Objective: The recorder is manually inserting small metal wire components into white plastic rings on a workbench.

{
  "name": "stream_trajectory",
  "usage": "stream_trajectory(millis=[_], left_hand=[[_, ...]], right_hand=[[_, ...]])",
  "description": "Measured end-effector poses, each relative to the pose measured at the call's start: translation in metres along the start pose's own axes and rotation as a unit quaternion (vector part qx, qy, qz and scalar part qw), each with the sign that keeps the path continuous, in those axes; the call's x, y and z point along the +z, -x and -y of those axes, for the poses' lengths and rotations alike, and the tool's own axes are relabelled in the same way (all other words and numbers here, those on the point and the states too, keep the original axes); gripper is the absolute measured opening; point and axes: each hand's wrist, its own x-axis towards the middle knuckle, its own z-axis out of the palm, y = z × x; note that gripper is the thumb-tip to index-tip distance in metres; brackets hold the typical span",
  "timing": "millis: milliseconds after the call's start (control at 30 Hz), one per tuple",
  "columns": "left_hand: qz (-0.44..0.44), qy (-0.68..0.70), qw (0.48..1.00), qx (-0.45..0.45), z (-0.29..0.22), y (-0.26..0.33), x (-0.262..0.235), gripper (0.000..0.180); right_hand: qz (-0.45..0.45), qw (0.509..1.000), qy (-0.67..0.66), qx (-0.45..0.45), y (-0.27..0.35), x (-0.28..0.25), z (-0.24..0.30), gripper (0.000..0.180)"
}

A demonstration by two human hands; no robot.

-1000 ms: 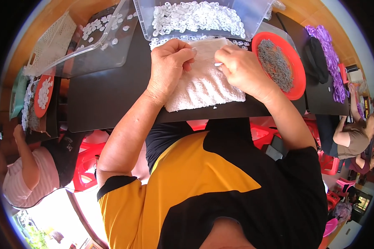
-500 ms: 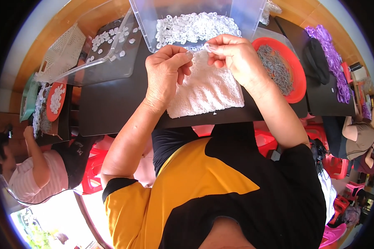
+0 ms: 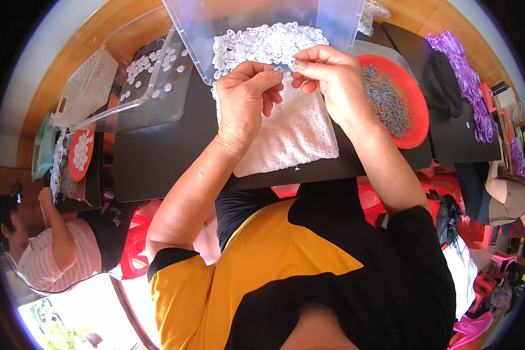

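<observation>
Above the white towel (image 3: 294, 140), my two hands are raised close together, fingertips almost meeting. In a pinch of thumb and forefinger, my right hand (image 3: 332, 81) holds a small white plastic piece (image 3: 291, 65). My left hand (image 3: 245, 99) is also pinched closed, at a tiny pale thing (image 3: 278, 69) too small to name. Just beyond the fingers, many small white oval plastic pieces (image 3: 262, 44) lie heaped in a clear plastic bin (image 3: 186, 44). To the right of my right hand is a red-orange round tray (image 3: 417, 111) full of small grey parts (image 3: 385, 102).
At left, a clear lid-like tray (image 3: 163, 114) carries scattered white pieces, beside a white perforated basket (image 3: 90, 79). Purple cord bundles (image 3: 464, 87) and a black item (image 3: 443, 81) lie at right on the dark table (image 3: 151, 157). Another person (image 3: 64, 251) sits at left.
My left hand has moved right, bringing its fingertips closer to the white piece in my right hand. The right hand keeps its pinch. The whole view has shifted slightly.
</observation>
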Motion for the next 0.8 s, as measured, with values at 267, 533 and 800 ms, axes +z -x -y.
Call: stream_trajectory(millis=[267,533,800], left_hand=[[-0.004,0.009,1.000,-0.013,0.007,-0.003,-0.003,0.009],[0.003,-0.012,1.000,-0.023,0.011,-0.007,-0.012,0.012],[-0.009,-0.010,1.000,-0.027,0.017,-0.009,-0.011,0.010]], right_hand=[[0.009,1.000,0.020,0.012,-0.003,-0.001,-0.009,0.013],[0.019,0.997,0.077,-0.024,-0.004,0.004,-0.013,0.011],[-0.011,0.995,0.088,-0.040,-0.003,0.010,-0.023,0.006]])
